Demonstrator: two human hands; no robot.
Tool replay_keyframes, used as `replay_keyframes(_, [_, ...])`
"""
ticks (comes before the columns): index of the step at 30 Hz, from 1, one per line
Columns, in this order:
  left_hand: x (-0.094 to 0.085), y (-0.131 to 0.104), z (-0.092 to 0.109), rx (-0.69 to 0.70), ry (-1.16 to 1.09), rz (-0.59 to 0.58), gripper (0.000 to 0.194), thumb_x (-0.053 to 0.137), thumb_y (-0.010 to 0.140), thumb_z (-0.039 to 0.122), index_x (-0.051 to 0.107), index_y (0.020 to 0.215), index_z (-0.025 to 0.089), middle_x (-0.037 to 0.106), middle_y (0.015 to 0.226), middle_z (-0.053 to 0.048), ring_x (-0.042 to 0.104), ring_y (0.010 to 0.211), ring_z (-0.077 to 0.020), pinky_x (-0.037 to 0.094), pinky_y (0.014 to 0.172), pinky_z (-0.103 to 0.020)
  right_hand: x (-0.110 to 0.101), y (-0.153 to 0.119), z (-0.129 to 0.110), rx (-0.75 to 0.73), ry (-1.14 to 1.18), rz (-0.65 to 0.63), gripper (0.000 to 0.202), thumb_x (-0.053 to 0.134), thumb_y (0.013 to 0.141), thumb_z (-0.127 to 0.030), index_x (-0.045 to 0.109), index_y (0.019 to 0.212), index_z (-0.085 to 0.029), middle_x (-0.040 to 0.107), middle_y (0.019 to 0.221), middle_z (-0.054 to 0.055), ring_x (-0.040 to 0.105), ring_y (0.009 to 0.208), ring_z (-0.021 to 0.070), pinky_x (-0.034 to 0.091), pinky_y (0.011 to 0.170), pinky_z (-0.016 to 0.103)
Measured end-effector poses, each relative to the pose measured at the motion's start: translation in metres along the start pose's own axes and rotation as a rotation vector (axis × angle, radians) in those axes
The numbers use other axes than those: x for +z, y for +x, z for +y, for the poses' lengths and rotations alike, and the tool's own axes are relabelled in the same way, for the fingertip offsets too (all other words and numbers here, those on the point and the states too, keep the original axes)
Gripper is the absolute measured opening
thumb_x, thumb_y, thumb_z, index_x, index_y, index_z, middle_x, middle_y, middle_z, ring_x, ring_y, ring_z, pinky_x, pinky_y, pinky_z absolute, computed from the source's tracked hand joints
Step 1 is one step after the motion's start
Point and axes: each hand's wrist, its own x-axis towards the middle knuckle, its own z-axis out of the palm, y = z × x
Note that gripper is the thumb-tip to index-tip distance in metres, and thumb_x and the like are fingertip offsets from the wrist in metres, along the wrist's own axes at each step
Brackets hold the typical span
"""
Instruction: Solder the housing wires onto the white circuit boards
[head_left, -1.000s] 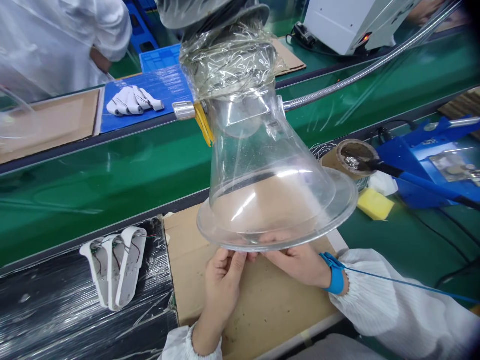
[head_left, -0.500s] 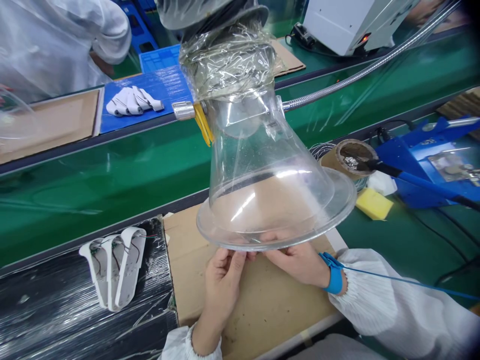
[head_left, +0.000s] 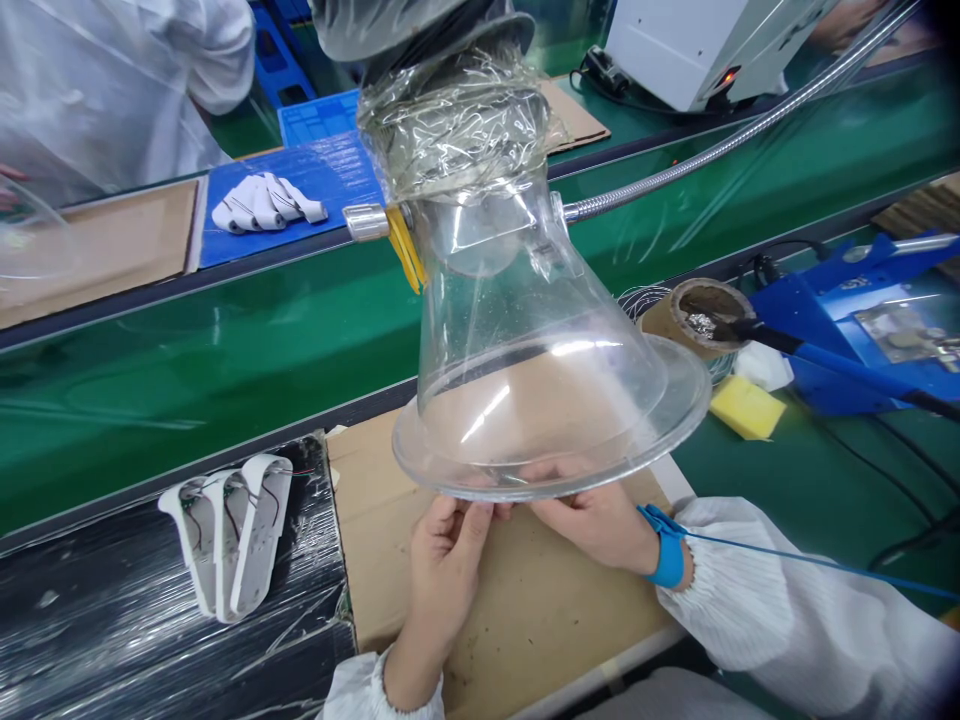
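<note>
My left hand (head_left: pixel 450 555) is closed in a pinch, its fingertips tucked under the front rim of a clear plastic fume hood (head_left: pixel 540 400). Close by on the right, my right hand (head_left: pixel 592 520) has curled fingers, seen partly through the hood's wall. Whatever the two hands grip between them is too small or too hidden to make out. Both hands are over a brown cardboard sheet (head_left: pixel 540 640). A blue wrist strap (head_left: pixel 670 548) with a cord circles my right wrist.
White plastic shells (head_left: pixel 232 540) with thin wires lie on the black wrapped surface at left. To the right are a cardboard tube (head_left: pixel 660 322), a yellow sponge (head_left: pixel 748 407) and a blue stand (head_left: pixel 825 330). Across the green divider, a person in white (head_left: pixel 112 90) sits near more white parts (head_left: pixel 266 203).
My hands stay almost exactly where they were. Across the bench, the other person's sleeve and body have shifted slightly.
</note>
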Motion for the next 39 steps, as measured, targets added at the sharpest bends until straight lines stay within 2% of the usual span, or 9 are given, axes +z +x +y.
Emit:
replay_keyframes(3, [-0.0008, -0.0008, 0.0001, -0.001, 0.0, -0.01, 0.019, 0.07, 0.103, 0.036, 0.08, 0.103, 0.02, 0.078, 0.084, -0.004, 0.072, 0.08, -0.0152, 0.06, 0.08, -0.026, -0.0007, -0.0002, 0.0, -0.001, -0.024, 0.005, 0.012, 0.067, 0.099, -0.027, 0.074, 0.09, -0.023, 0.079, 0.079, 0.003, 0.066, 0.064, 0.0162, 0.061, 0.07, 0.032])
replay_keyframes(14, [-0.0012, -0.0008, 0.0008, 0.0, 0.021, 0.0, 0.019, 0.071, 0.102, 0.037, 0.078, 0.103, 0.019, 0.078, 0.083, -0.004, 0.073, 0.079, -0.0152, 0.06, 0.08, -0.026, -0.0005, -0.0011, 0.003, 0.019, -0.009, -0.005, 0.01, 0.067, 0.099, -0.027, 0.075, 0.093, -0.023, 0.079, 0.081, 0.003, 0.068, 0.067, 0.0166, 0.06, 0.07, 0.032])
replay_keyframes(19, [-0.0016, -0.0005, -0.0015, 0.004, 0.017, -0.009, 0.016, 0.07, 0.103, 0.034, 0.077, 0.104, 0.02, 0.078, 0.085, -0.003, 0.073, 0.079, -0.0141, 0.059, 0.08, -0.024, -0.0002, -0.0013, 0.0029, 0.01, -0.021, 0.004, 0.009, 0.068, 0.098, -0.026, 0.074, 0.092, -0.023, 0.078, 0.079, 0.003, 0.072, 0.075, 0.0189, 0.06, 0.07, 0.032])
replay_keyframes(22, [-0.0012, 0.0001, -0.0018, 0.003, 0.008, -0.009, 0.015, 0.07, 0.104, 0.033, 0.077, 0.105, 0.02, 0.078, 0.085, -0.003, 0.073, 0.081, -0.0138, 0.059, 0.081, -0.024, 0.0, -0.0011, 0.0017, 0.01, -0.001, 0.004, 0.01, 0.068, 0.099, -0.027, 0.075, 0.092, -0.023, 0.079, 0.081, 0.003, 0.071, 0.071, 0.0179, 0.06, 0.07, 0.032])
replay_keyframes(25, [-0.0008, 0.0002, -0.0009, 0.009, 0.002, -0.007, 0.014, 0.07, 0.104, 0.032, 0.077, 0.105, 0.021, 0.078, 0.086, -0.003, 0.073, 0.081, -0.0133, 0.059, 0.082, -0.023, -0.0003, -0.0008, -0.0001, 0.026, 0.034, -0.016, 0.014, 0.066, 0.101, -0.028, 0.076, 0.092, -0.023, 0.08, 0.083, 0.003, 0.069, 0.068, 0.017, 0.061, 0.074, 0.033])
replay_keyframes(33, [-0.0013, 0.0005, 0.0016, 0.016, 0.017, -0.019, 0.013, 0.071, 0.103, 0.033, 0.077, 0.102, 0.022, 0.078, 0.085, -0.001, 0.073, 0.079, -0.0111, 0.06, 0.081, -0.02, -0.0015, 0.0002, -0.0014, 0.033, 0.109, -0.067, 0.015, 0.065, 0.103, -0.026, 0.076, 0.094, -0.022, 0.082, 0.091, 0.004, 0.073, 0.081, 0.0181, 0.061, 0.091, 0.036])
replay_keyframes(39, [0.0002, 0.0015, 0.0025, 0.029, 0.025, -0.015, 0.013, 0.071, 0.103, 0.033, 0.077, 0.1, 0.022, 0.077, 0.083, 0.0, 0.073, 0.078, -0.0104, 0.06, 0.08, -0.019, -0.0028, 0.0009, -0.0011, 0.046, 0.135, -0.111, 0.02, 0.063, 0.105, -0.03, 0.077, 0.094, -0.021, 0.08, 0.091, 0.005, 0.071, 0.082, 0.0177, 0.06, 0.096, 0.037])
